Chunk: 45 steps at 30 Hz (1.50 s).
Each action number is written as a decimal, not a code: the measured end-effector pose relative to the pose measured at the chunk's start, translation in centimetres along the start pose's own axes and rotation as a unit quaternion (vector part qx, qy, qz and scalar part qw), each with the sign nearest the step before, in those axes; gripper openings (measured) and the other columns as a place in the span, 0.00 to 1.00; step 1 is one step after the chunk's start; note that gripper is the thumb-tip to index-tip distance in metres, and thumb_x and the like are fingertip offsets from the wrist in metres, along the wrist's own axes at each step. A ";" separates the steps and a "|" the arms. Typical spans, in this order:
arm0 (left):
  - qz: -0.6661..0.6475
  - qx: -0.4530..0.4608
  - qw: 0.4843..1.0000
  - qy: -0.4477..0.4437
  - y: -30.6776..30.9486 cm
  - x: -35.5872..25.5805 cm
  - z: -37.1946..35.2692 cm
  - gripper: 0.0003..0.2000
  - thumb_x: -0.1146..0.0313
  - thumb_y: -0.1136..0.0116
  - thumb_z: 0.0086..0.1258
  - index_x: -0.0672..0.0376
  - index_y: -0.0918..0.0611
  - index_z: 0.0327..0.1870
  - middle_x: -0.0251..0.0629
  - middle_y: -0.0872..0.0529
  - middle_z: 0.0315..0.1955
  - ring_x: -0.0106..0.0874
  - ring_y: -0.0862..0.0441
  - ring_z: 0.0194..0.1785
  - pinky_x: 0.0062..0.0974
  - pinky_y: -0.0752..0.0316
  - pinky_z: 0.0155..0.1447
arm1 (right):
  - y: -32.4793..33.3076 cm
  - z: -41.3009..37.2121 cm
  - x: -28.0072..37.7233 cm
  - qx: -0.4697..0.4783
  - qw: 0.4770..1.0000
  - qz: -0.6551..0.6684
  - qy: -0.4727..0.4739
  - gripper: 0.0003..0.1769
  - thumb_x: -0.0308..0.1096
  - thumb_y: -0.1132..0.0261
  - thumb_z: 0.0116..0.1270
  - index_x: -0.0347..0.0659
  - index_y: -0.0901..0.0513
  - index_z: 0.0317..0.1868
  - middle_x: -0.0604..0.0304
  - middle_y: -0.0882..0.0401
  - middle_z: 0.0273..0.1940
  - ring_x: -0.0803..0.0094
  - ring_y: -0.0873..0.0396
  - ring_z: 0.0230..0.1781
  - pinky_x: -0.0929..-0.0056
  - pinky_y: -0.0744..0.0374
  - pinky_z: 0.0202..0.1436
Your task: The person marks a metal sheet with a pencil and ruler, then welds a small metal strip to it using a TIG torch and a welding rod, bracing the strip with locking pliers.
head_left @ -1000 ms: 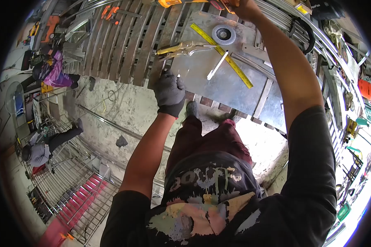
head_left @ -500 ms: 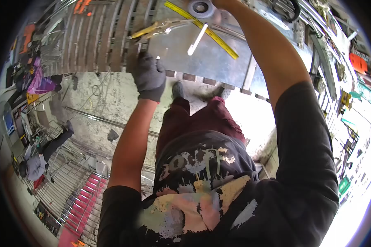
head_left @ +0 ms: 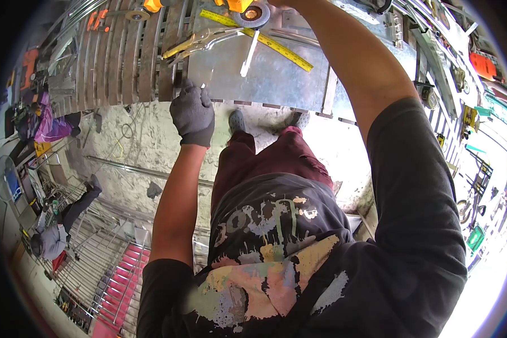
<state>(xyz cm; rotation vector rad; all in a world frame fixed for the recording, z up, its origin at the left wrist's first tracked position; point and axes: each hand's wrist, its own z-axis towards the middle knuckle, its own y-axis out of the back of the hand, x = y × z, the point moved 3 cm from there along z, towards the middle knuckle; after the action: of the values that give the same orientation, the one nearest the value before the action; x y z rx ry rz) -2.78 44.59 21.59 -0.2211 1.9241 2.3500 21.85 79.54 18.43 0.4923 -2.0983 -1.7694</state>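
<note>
My left hand (head_left: 192, 114), in a grey work glove, is closed in a fist at the near edge of the workbench; a small bright spot shows by its fingers, and I cannot tell what they hold. At the top edge of the view, my right hand (head_left: 282, 3) is mostly cut off, its fingers hidden. Close beside it is an angle grinder (head_left: 239, 5) with a flap disc (head_left: 252, 14). The disc overlaps a yellow measuring strip (head_left: 290, 54) lying on a metal sheet (head_left: 287, 84). A white stick (head_left: 249, 54) and clear, yellow-armed safety glasses (head_left: 194, 45) lie nearby.
Slats (head_left: 129, 62) form the bench's left part, with a second disc tool (head_left: 136, 16) at its back. Long metal tubes (head_left: 146, 167) lie on the floor behind me. Another person (head_left: 53, 239) is at the lower left by a metal rack (head_left: 104, 279). Tools crowd the right.
The view has shifted, so the bench items sit further left, and more of the grinder's yellow body shows. My left hand stays closed, now slightly lower and further left in view.
</note>
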 end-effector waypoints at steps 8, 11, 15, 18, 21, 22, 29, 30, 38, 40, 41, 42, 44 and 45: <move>-0.017 0.067 0.996 0.053 0.4 0.0 -0.5 0.11 0.65 0.42 0.81 0.60 0.17 0.36 0.48 0.13 0.47 0.53 0.13 0.40 0.53 0.20 0.48 | 1.3 -0.6 0.9 0.057 0.997 0.046 -0.033 0.14 0.35 0.29 0.64 0.40 0.04 0.46 0.43 0.05 0.50 0.47 0.06 0.52 0.51 0.09 0.54; -0.014 0.050 0.998 0.045 0.9 -0.4 -0.8 0.12 0.64 0.43 0.82 0.59 0.17 0.35 0.48 0.13 0.44 0.53 0.13 0.39 0.52 0.20 0.47 | 1.4 -0.9 1.2 0.044 0.998 0.034 -0.026 0.15 0.36 0.29 0.63 0.41 0.04 0.47 0.43 0.05 0.49 0.48 0.06 0.52 0.50 0.09 0.53; -0.009 0.032 0.999 0.020 0.6 -0.2 -1.2 0.12 0.63 0.42 0.82 0.57 0.17 0.35 0.47 0.14 0.45 0.51 0.13 0.39 0.50 0.21 0.48 | 1.2 -1.2 1.6 0.037 0.999 0.026 -0.020 0.16 0.37 0.29 0.64 0.42 0.04 0.49 0.43 0.05 0.50 0.48 0.06 0.53 0.50 0.09 0.54; -0.001 0.052 0.998 0.020 0.6 -0.2 -1.4 0.11 0.64 0.41 0.82 0.57 0.17 0.35 0.44 0.15 0.49 0.49 0.14 0.38 0.48 0.22 0.49 | 1.2 -1.2 1.8 0.048 0.998 0.034 -0.020 0.17 0.37 0.30 0.65 0.43 0.04 0.51 0.42 0.06 0.52 0.48 0.07 0.55 0.50 0.10 0.56; 0.012 0.027 1.000 0.005 0.1 0.1 -1.9 0.12 0.64 0.40 0.82 0.56 0.17 0.34 0.44 0.15 0.49 0.49 0.15 0.37 0.47 0.22 0.49 | 0.9 -1.2 1.9 0.059 0.997 0.041 -0.022 0.18 0.37 0.30 0.66 0.44 0.04 0.52 0.42 0.06 0.53 0.48 0.07 0.57 0.51 0.10 0.58; 0.018 0.009 1.000 -0.003 0.4 -0.2 -1.6 0.12 0.64 0.40 0.82 0.56 0.18 0.33 0.43 0.15 0.48 0.49 0.16 0.36 0.47 0.22 0.48 | 0.8 -1.2 1.9 0.063 0.997 0.044 -0.023 0.18 0.38 0.30 0.66 0.44 0.04 0.53 0.42 0.06 0.54 0.48 0.07 0.58 0.51 0.10 0.59; -0.001 0.042 0.999 0.016 1.4 -0.3 -1.9 0.15 0.62 0.42 0.83 0.56 0.18 0.31 0.44 0.14 0.44 0.51 0.16 0.33 0.50 0.21 0.44 | 1.7 -2.2 1.9 0.102 0.990 0.097 -0.008 0.29 0.40 0.27 0.73 0.42 0.18 0.71 0.38 0.12 0.65 0.43 0.14 0.67 0.50 0.16 0.71; -0.013 0.046 0.999 0.009 1.5 -0.1 -1.9 0.15 0.62 0.41 0.83 0.57 0.18 0.31 0.45 0.14 0.43 0.52 0.16 0.34 0.51 0.21 0.44 | 1.9 -2.7 1.5 0.112 0.988 0.103 0.005 0.29 0.40 0.28 0.76 0.41 0.19 0.74 0.39 0.14 0.67 0.42 0.16 0.70 0.49 0.18 0.74; -0.243 -0.028 0.969 -0.031 6.3 -1.7 -1.5 0.06 0.72 0.28 0.75 0.64 0.07 0.45 0.50 0.06 0.52 0.47 0.06 0.49 0.39 0.14 0.56 | 10.3 -25.2 -0.4 -0.106 0.956 0.267 0.062 0.20 0.36 0.30 0.79 0.40 0.16 0.67 0.43 0.13 0.62 0.48 0.11 0.61 0.52 0.13 0.64; -0.290 -0.037 0.953 -0.082 7.1 -4.7 -1.4 0.06 0.73 0.28 0.74 0.65 0.07 0.46 0.47 0.05 0.49 0.47 0.07 0.48 0.39 0.14 0.55 | 10.3 -33.5 -0.4 -0.047 0.941 0.333 0.035 0.18 0.35 0.29 0.78 0.38 0.14 0.63 0.45 0.11 0.57 0.48 0.10 0.56 0.52 0.13 0.62; -0.311 0.012 0.945 -0.103 9.9 -8.2 -0.3 0.07 0.74 0.26 0.70 0.62 0.07 0.46 0.42 0.06 0.49 0.45 0.09 0.50 0.42 0.16 0.57 | 9.6 -37.4 -0.4 0.011 0.931 0.365 -0.021 0.18 0.35 0.29 0.78 0.37 0.13 0.63 0.45 0.10 0.54 0.48 0.10 0.54 0.52 0.13 0.61; -0.293 0.014 0.942 -0.162 9.1 -9.5 -0.5 0.09 0.74 0.25 0.70 0.61 0.07 0.49 0.41 0.07 0.53 0.44 0.11 0.55 0.43 0.18 0.61 | 8.5 -40.9 -0.5 0.068 0.913 0.395 -0.076 0.17 0.34 0.29 0.77 0.36 0.13 0.62 0.45 0.10 0.52 0.48 0.09 0.52 0.53 0.13 0.61; -0.253 0.017 0.927 -0.277 6.2 -11.6 -0.6 0.13 0.72 0.24 0.70 0.58 0.07 0.54 0.38 0.08 0.60 0.42 0.15 0.65 0.45 0.21 0.69 | 4.7 -47.6 -1.0 0.082 0.896 0.419 -0.124 0.19 0.34 0.29 0.77 0.36 0.12 0.63 0.42 0.09 0.52 0.47 0.09 0.54 0.53 0.14 0.62; -0.227 0.025 0.918 -0.324 5.1 -13.2 -0.6 0.13 0.70 0.24 0.71 0.57 0.07 0.55 0.36 0.09 0.61 0.42 0.16 0.67 0.45 0.23 0.70 | 2.1 -50.8 -1.4 0.108 0.889 0.410 -0.175 0.21 0.36 0.28 0.76 0.35 0.13 0.64 0.41 0.09 0.53 0.46 0.10 0.54 0.53 0.14 0.62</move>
<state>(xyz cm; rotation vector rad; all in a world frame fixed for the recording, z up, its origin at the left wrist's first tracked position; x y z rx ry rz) 9.36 43.24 28.71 0.1024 1.4180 1.7617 47.25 36.70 28.49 -0.6469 -2.2375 -1.1727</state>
